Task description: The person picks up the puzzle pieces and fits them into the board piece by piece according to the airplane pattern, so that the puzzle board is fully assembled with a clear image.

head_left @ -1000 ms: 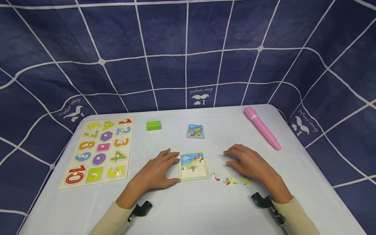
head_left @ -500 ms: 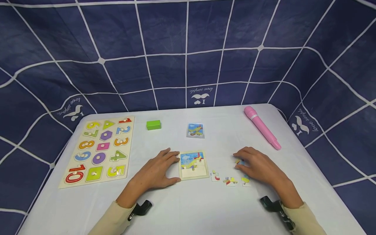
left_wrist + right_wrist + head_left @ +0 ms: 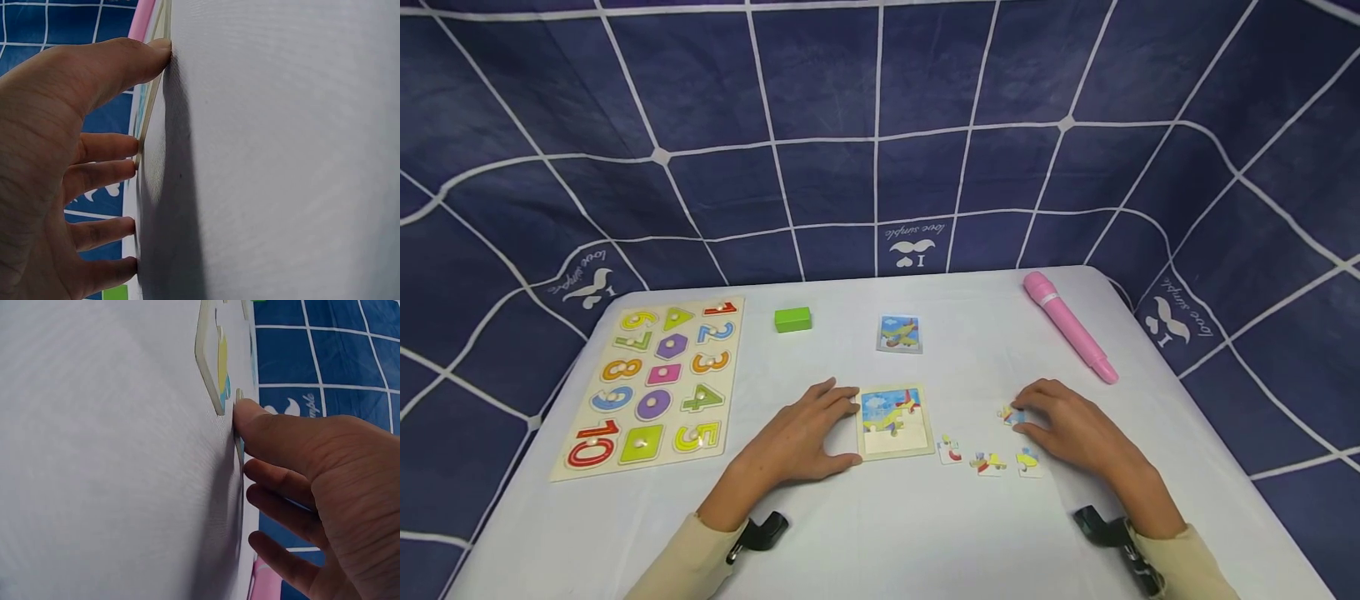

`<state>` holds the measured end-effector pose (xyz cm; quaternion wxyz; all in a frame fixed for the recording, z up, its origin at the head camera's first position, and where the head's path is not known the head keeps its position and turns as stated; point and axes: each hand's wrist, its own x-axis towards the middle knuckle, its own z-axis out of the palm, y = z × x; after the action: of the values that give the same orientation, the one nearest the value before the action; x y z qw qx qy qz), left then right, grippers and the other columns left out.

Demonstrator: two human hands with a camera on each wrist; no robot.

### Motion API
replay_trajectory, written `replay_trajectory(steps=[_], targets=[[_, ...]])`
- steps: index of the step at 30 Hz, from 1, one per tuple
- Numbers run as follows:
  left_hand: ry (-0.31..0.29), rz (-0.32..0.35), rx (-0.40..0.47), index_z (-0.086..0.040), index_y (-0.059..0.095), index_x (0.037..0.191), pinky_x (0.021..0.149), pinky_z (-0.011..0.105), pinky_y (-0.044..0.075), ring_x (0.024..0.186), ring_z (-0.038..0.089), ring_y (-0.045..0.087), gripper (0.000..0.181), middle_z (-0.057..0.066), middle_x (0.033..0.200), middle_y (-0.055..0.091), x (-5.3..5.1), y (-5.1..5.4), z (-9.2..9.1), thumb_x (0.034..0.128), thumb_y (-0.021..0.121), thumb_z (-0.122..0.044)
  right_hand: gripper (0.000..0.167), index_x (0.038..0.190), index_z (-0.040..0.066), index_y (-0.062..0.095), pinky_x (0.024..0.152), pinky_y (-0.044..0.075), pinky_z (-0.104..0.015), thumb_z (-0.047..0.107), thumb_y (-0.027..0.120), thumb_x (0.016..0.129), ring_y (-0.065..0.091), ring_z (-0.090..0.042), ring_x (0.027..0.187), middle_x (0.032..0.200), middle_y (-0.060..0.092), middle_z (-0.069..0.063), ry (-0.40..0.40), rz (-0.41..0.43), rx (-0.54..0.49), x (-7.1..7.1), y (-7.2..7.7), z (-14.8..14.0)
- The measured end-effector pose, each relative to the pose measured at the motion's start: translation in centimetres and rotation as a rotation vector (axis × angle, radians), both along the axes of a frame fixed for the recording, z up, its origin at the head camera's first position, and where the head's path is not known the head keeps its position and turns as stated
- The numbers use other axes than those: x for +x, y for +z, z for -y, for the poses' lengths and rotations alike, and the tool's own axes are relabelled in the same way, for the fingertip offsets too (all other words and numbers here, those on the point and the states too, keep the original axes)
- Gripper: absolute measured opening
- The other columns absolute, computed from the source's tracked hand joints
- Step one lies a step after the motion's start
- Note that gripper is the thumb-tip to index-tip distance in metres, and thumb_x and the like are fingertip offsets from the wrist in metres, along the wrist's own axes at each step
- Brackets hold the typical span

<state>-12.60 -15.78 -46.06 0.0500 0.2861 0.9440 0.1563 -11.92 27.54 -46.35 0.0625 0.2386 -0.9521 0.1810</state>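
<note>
A square puzzle board [image 3: 895,454] lies mid-table, its upper part filled with airplane picture pieces and its lower part bare. My left hand [image 3: 805,433] rests at its left side, thumb at the near corner and fingertips at the far one; in the left wrist view the left hand [image 3: 69,169] has its fingers spread along the board's edge. To the right, my right hand [image 3: 1078,429] pinches a small puzzle piece [image 3: 1009,415] at its right side, low over the cloth. The right wrist view shows the thumb of the right hand [image 3: 312,487] against that piece [image 3: 239,440].
Three loose pieces, left [image 3: 950,451], middle [image 3: 988,464] and right [image 3: 1028,463], lie nearer me. Behind the board is a small airplane picture [image 3: 899,333]. A green block [image 3: 793,320] and a number board [image 3: 681,437] are to the left, a pink microphone-shaped toy [image 3: 1071,329] at the back right.
My right hand has shifted right from over the loose pieces, and the piece at its fingertips now shows more. My left hand and the board have stayed put.
</note>
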Motion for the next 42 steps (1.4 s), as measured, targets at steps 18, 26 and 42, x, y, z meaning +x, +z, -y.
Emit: replay_trajectory(steps=[18,26,42], targets=[[-0.012,-0.019,0.01,-0.015,0.066,0.146,0.109,0.063,0.052,0.157,0.037,0.039,0.074,0.001,0.162,0.053,0.1,0.0,0.1,0.0872,0.085,-0.056,0.023,0.108,0.013,0.079,0.095,0.059,-0.047,0.013,0.09,0.087,0.069,-0.021,0.112,0.118,0.071,0.001,0.002,0.0,-0.014,-0.4,-0.3,0.6],[-0.007,-0.02,0.014,-0.015,0.067,0.145,0.108,0.063,0.052,0.157,0.037,0.039,0.073,0.001,0.162,0.053,0.1,0.0,0.0,0.0867,0.085,-0.055,0.023,0.11,0.017,0.079,0.096,0.059,-0.047,0.016,0.089,0.089,0.069,-0.019,0.111,0.115,0.072,0.004,0.01,0.014,0.003,-0.8,0.1,0.8],[-0.003,-0.022,0.007,-0.016,0.067,0.145,0.111,0.062,0.051,0.157,0.036,0.039,0.074,0.0,0.162,0.053,0.1,-0.1,0.0,0.0862,0.085,-0.056,0.024,0.109,0.022,0.082,0.093,0.06,-0.041,0.025,0.091,0.088,0.068,-0.01,0.104,0.107,0.072,0.014,0.089,0.011,0.018,-2.0,1.5,3.1]])
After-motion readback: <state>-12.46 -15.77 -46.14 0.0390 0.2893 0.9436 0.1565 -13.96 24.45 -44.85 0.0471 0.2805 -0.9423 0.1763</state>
